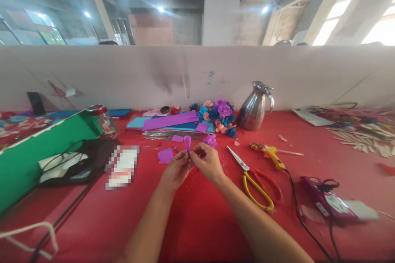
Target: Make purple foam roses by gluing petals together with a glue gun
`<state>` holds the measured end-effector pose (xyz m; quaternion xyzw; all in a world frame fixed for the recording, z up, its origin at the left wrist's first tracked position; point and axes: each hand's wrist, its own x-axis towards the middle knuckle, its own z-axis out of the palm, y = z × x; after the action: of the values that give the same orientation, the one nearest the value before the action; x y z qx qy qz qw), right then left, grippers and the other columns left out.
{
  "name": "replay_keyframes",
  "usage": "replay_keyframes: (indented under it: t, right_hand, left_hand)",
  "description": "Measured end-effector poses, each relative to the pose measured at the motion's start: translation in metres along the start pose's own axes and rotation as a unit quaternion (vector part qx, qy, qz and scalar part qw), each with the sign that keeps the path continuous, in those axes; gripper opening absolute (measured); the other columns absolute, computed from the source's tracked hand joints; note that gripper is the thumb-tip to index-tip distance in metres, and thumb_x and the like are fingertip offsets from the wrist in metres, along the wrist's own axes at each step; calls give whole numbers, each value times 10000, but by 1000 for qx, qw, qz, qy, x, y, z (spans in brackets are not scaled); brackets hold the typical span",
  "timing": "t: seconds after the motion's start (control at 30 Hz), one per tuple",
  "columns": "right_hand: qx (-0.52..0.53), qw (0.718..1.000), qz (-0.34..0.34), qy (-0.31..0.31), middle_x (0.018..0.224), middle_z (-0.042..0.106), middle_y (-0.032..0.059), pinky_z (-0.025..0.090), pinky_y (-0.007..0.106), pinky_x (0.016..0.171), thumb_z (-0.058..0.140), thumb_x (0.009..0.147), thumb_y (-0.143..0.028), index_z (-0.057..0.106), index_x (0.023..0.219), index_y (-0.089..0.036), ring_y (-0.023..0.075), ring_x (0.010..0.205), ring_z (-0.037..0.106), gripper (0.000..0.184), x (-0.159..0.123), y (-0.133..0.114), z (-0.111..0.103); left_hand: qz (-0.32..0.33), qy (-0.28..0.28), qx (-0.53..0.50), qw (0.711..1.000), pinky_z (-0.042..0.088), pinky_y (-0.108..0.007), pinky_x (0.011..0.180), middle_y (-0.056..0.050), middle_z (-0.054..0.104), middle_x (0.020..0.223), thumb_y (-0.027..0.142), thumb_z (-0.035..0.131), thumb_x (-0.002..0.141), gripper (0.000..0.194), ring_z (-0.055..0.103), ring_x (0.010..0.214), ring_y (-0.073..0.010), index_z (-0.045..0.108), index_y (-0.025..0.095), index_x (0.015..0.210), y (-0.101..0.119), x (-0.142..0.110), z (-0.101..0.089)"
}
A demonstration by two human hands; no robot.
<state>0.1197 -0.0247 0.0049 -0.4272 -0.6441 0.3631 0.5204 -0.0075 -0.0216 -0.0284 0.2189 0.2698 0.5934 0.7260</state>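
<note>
Between the fingers of both hands stands a small rolled purple paper flower (187, 143), its flared top pointing up. My left hand (178, 169) pinches its base from the left, and my right hand (209, 163) closes on it from the other side. Just behind my right fingers sits a ruffled purple paper flower (210, 140). Left of the hands lie a cut purple paper petal piece (166, 155) and a smaller purple piece (177, 138). Scissors (251, 176) with one yellow and one red handle rest open to the right, beside a yellow glue gun (271, 154).
At the back are purple paper strips (169, 121), a pile of paper flowers (220, 113) and a steel jug (253, 109). A glass jar (103, 121) and green panel (61, 139) stand left. A purple power strip (328, 201) with cords lies right.
</note>
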Motion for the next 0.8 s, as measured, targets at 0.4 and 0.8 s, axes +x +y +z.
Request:
replay_keyframes:
  t: [0.4,0.8]
  right_hand:
    - [-13,1000,-5,2,630,641,-5,415,217,533,540,739,-212,589,704,-184,124,571,571,67,0,0,0]
    - [25,997,66,26,511,540,-40,351,200,421,501,781,-395,569,763,-182,98,408,484,224,10,-3,-36]
  left_hand:
    - [8,0,14,1000,509,-205,636,2,677,676,77,778,627,153,618,603,-87,670,127,723,0,1,0]
    - [-7,151,-38,988,566,-211,615,-13,681,641,-40,513,818,243,649,552,-85,632,119,679,4,1,10]
